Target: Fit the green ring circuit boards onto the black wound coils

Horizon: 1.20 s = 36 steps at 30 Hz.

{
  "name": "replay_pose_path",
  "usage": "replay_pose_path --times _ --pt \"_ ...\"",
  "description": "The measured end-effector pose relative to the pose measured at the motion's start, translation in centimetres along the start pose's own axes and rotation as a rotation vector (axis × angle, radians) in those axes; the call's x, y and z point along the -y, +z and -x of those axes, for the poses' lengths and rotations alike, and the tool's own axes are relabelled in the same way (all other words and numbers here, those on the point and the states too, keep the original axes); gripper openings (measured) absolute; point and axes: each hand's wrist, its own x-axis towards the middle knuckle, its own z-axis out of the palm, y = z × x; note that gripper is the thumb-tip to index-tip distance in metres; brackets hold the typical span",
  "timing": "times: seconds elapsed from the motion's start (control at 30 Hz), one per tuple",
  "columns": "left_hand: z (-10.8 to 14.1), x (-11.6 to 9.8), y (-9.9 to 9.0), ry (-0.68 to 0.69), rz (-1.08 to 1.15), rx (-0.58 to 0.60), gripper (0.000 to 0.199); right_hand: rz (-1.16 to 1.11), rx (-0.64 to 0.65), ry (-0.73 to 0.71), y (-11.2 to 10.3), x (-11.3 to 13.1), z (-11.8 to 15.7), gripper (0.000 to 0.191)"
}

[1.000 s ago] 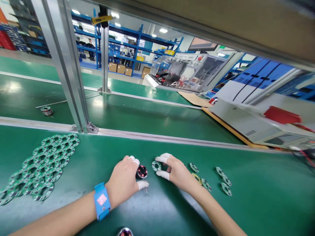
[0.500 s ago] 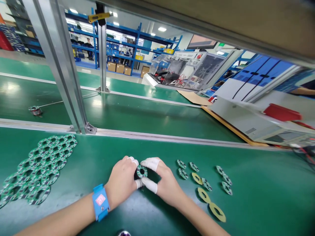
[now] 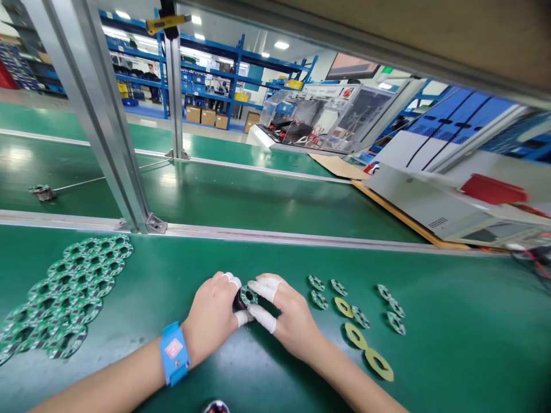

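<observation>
Before me, both hands meet around a small ring-shaped circuit board (image 3: 249,296), green with a hole in its middle. It lies over a dark round part (image 3: 237,300), mostly hidden by my fingers. My left hand (image 3: 216,307), with white finger cots and a blue wrist strap (image 3: 175,354), grips the dark part from the left. From the right, my right hand (image 3: 287,312) has its white-covered thumb and fingertip closed on the board's edge. Several loose ring boards (image 3: 319,299) and yellow rings (image 3: 355,335) lie to the right of my right hand.
On the left, a sheet-like cluster of ring boards (image 3: 81,281) covers the green bench. Behind runs a metal rail (image 3: 267,237), with an upright post (image 3: 92,109) at left. A round part (image 3: 216,407) shows at the bottom edge. A grey machine (image 3: 430,201) stands at right.
Both hands stay almost in place around the board, which has tilted slightly, with more of the dark part showing. My view has shifted a little.
</observation>
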Motion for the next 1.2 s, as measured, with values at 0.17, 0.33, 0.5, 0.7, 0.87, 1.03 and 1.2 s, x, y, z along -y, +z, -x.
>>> replay_pose_path --times 0.17,0.33,0.5,0.7,0.87,1.03,1.2 --pt "0.0 0.2 0.2 0.011 -0.01 0.001 0.019 -0.008 -0.011 0.049 -0.1 0.5 -0.5 0.024" --pt "-0.1 0.3 0.1 0.012 -0.023 0.008 0.017 -0.089 0.098 0.122 -1.1 1.0 -1.4 0.021" --pt "-0.1 0.2 -0.1 0.011 -0.01 -0.007 0.015 -0.037 0.169 0.179 -1.4 1.3 -2.0 0.015" --pt "-0.1 0.3 0.4 0.009 0.006 -0.031 0.014 -0.098 0.162 0.262 -0.8 1.5 -1.9 0.022" --pt "0.3 0.2 -0.7 0.008 0.099 -0.004 0.028 -0.406 0.217 0.33 -1.3 0.3 -1.4 0.043" --pt "0.8 0.0 -1.9 0.133 0.13 -0.104 0.037 -0.588 0.316 0.291 -1.7 -0.6 -1.3 0.039" --pt "1.0 -0.3 -1.3 0.379 -0.164 -0.005 0.029 -0.531 0.225 0.314 -0.6 -0.3 -0.9 0.034"
